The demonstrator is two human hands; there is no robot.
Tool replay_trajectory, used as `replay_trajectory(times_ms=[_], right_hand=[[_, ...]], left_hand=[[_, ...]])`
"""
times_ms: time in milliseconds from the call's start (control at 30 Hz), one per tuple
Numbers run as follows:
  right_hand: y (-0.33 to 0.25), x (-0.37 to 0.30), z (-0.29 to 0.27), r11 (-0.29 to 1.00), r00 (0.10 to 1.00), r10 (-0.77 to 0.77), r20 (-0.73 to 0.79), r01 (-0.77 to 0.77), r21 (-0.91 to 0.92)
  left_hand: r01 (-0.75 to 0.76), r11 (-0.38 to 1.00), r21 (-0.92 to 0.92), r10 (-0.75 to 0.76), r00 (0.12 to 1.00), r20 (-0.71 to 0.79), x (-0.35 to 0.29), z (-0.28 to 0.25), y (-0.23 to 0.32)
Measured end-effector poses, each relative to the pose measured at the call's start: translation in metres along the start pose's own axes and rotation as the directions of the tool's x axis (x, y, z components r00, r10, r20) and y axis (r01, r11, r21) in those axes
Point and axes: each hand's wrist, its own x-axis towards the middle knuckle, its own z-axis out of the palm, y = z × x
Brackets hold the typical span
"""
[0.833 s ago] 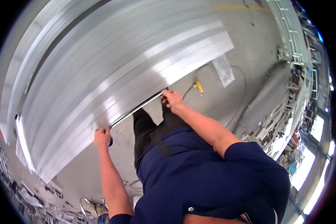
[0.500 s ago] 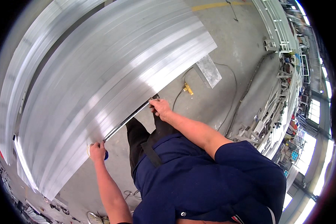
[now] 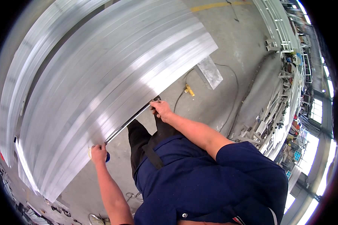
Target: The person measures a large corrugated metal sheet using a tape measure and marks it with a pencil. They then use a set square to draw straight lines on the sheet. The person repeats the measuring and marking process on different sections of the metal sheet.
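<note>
My left hand point(image 3: 98, 153) is closed round what looks like a roll of tape point(image 3: 107, 156), at the near edge of a wide layer of silver metal profiles point(image 3: 112, 71). Only a blue curve and a pale rim of the roll show beside the fingers. From there a narrow shiny strip point(image 3: 127, 124) runs taut, up and to the right, along the profiles' near edge. Its other end is pinched in the fingers of my right hand point(image 3: 161, 108), just above my dark trouser leg. Whether the strip touches the metal I cannot tell.
Beyond a dark gap lie further long profiles point(image 3: 17, 93) on the left. A metal block point(image 3: 210, 73) juts out under the layer's right end. On the floor are a yellow connector point(image 3: 189, 90) and a dark cable point(image 3: 237, 88). White frames point(image 3: 279, 30) and racked lengths stand right.
Both hands hold almost the same places, with the strip still stretched between them. The strip's visible face has shifted slightly in shine; nothing was let go.
</note>
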Motion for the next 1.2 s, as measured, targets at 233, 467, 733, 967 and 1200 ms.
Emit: replay_trajectory(times_ms=[233,467,733,967,1200], right_hand=[[0.001,0.001,-0.003,1.0,1.0,-0.001,-0.01,0.001,-0.012],[0.002,0.001,-0.003,0.997,0.999,-0.043,0.004,0.044,-0.056],[-0.003,-0.006,-0.003,1.0,1.0,0.0,0.009,0.0,-0.015],[-0.001,-0.003,-0.006,1.0,1.0,-0.005,0.012,0.006,-0.021],[-0.004,-0.005,-0.003,0.999,1.0,0.003,-0.019,-0.004,-0.052]], left_hand=[[0.001,1.0,0.011,-0.001,1.0,0.013,-0.002,-0.005,0.006],[-0.023,0.999,0.035,0.023,1.0,-0.001,-0.002,-0.005,0.004],[0.028,0.999,0.028,-0.029,0.999,0.024,-0.008,-0.008,0.007],[0.035,0.999,0.011,-0.035,0.999,0.032,-0.007,-0.003,0.005],[0.027,0.999,0.018,-0.028,0.999,0.029,-0.005,-0.002,0.003]])
